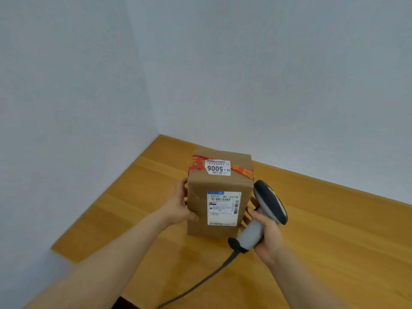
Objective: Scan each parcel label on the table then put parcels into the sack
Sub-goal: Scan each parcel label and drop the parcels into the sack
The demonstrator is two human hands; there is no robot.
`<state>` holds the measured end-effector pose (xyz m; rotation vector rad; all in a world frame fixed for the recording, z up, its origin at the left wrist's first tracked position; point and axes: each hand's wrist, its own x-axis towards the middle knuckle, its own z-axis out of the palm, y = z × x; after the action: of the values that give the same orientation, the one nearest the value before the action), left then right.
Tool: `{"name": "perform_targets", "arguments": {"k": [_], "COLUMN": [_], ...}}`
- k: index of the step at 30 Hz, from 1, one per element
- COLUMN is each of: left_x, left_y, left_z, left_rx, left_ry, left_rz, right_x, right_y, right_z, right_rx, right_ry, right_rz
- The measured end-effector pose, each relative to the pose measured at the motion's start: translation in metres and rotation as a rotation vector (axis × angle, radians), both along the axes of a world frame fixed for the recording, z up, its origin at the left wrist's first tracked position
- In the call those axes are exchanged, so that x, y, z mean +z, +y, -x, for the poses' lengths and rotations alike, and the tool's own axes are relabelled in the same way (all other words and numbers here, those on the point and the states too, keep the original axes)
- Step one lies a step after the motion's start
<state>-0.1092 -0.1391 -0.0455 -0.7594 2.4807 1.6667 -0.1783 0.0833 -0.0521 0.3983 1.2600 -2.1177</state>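
Parcel (219, 210) upright on table (334, 253), left grip (179, 205) clasping its side, right grip (269, 231) wrapped round scanner (270, 201).

The parcel (219, 188) stands upright near the far corner of the table (334, 241), with walls (66, 108) close behind and to its left. The left hand (178, 206) grips its left side, and the right hand (267, 237), holding the scanner (267, 201), crowds its right. The cable (200, 284) crosses the near tabletop. Bare wood lies open to the right.

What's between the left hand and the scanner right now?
The head view shows the parcel, upright on the table: the left hand grips its left side, and the scanner, held in the right hand, is close beside its right edge.
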Motion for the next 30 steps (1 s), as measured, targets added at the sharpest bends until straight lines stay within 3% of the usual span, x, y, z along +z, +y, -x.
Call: {"name": "perform_targets", "arguments": {"k": [6,11,15,20,27,30], "left_x": [0.019,0.024,0.027,0.033,0.037,0.046], "left_y": [0.084,0.122,0.133,0.138,0.128,0.121], "left_z": [-0.03,-0.056,-0.063,-0.056,-0.052,-0.052], "left_rx": [-0.017,-0.086,-0.082,-0.069,-0.12,-0.158], "left_ry": [0.008,-0.019,0.059,0.216,0.152,0.142], "left_rz": [-0.117,-0.094,0.101,0.468,0.69,0.79], "right_x": [0.008,0.011,0.012,0.029,0.075,0.089], "right_y": [0.091,0.131,0.148,0.167,0.187,0.19], "right_z": [-0.021,-0.037,-0.048,-0.062,-0.102,-0.123], "right_rx": [0.022,0.072,0.041,0.015,0.254,0.303], "right_ry": [0.001,-0.005,0.008,0.184,0.337,0.316], "right_rz": [0.056,0.011,-0.077,-0.139,-0.237,-0.248]}}
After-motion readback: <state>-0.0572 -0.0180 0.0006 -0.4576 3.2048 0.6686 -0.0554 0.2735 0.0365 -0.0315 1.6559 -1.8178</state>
